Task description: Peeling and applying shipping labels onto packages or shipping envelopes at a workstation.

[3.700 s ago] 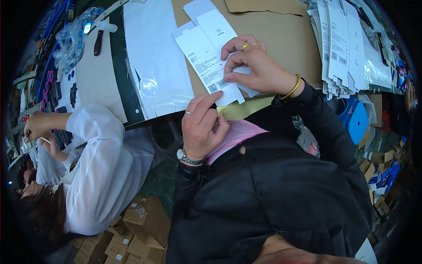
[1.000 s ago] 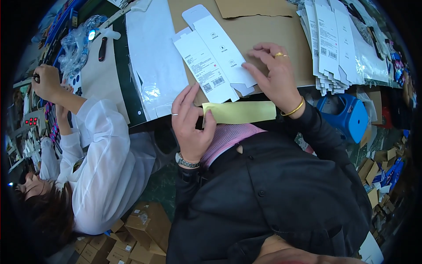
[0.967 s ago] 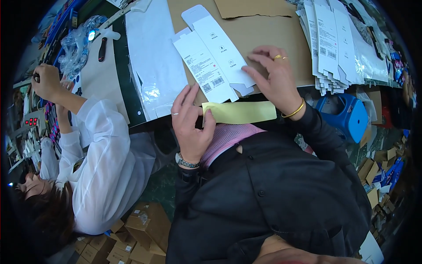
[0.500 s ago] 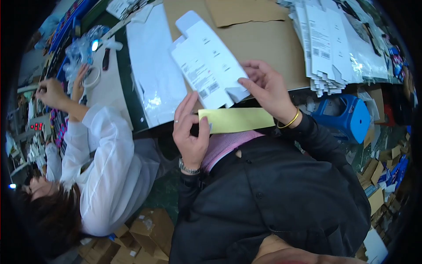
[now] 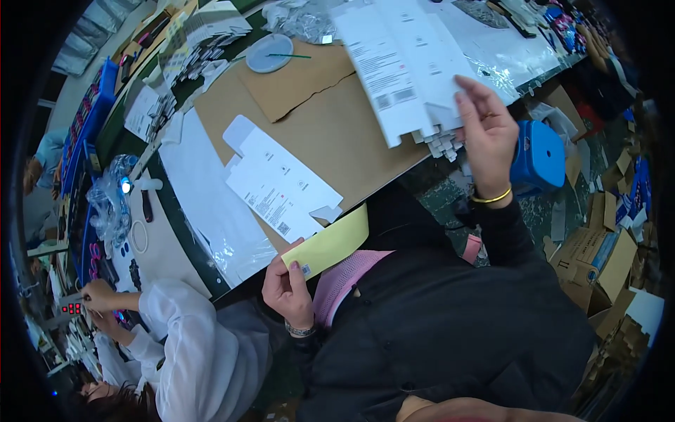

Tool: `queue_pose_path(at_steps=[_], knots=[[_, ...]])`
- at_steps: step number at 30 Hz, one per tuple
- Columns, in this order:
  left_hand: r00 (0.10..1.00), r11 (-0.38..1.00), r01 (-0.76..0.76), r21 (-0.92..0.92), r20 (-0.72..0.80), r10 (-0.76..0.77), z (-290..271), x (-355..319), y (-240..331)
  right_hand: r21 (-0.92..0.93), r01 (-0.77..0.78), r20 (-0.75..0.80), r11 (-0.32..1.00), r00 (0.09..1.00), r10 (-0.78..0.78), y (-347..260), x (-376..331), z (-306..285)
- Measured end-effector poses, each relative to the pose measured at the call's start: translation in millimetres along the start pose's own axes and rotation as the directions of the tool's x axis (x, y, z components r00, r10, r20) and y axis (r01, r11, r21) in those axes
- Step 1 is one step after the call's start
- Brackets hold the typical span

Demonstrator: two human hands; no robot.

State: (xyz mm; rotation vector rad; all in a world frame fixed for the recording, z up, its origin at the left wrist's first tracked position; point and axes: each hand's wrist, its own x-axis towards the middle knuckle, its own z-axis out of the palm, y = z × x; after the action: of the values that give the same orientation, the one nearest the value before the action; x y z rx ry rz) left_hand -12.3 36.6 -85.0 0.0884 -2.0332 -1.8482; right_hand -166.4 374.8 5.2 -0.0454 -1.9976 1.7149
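My left hand (image 5: 287, 290) pinches the near end of a yellow paper strip (image 5: 330, 243), which carries a small printed label by the thumb. Beyond the strip, a white flattened carton (image 5: 281, 186) lies on the brown cardboard, its printed side up and its flaps spread. My right hand (image 5: 489, 133) is at the right edge of another white flattened carton (image 5: 394, 74) on top of a stack. Its thumb and forefinger close on that edge, with the other fingers bent.
Brown cardboard sheets (image 5: 344, 141) cover the table, with a round clear lid (image 5: 268, 53) farther back. A white plastic sheet (image 5: 204, 183) lies on the left. A blue stool (image 5: 540, 158) and open boxes (image 5: 590, 260) stand right. A co-worker in white (image 5: 183, 352) sits at left.
My right hand has left the first carton, now lying on the cardboard, and moved right to the stack. My left hand keeps the yellow strip. The whole view has turned.
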Motion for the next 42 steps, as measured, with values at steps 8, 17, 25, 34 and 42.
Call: queue_pose_path(at_steps=[8,17,25,34,42], knots=[[0.994,0.987,0.113,0.110,-0.024,-0.111,-12,-8,-2,-0.636,0.487,0.077,0.598,0.811,-0.580,5,29,-25],[0.962,0.918,0.264,-0.296,0.019,-0.271,8,6,24,0.157,0.262,0.780,0.952,0.559,-0.283,-17,-76,82],[0.956,0.890,0.267,-0.369,-0.014,-0.292,21,2,20,0.205,0.535,0.736,0.819,0.467,-0.490,-23,-97,115],[0.949,0.828,0.297,-0.475,0.052,-0.310,25,2,11,0.147,0.558,0.749,0.817,0.476,-0.460,-24,-106,112],[0.946,0.846,0.303,-0.438,0.033,-0.322,26,7,20,0.165,0.596,0.757,0.786,0.435,-0.488,-27,-108,115]])
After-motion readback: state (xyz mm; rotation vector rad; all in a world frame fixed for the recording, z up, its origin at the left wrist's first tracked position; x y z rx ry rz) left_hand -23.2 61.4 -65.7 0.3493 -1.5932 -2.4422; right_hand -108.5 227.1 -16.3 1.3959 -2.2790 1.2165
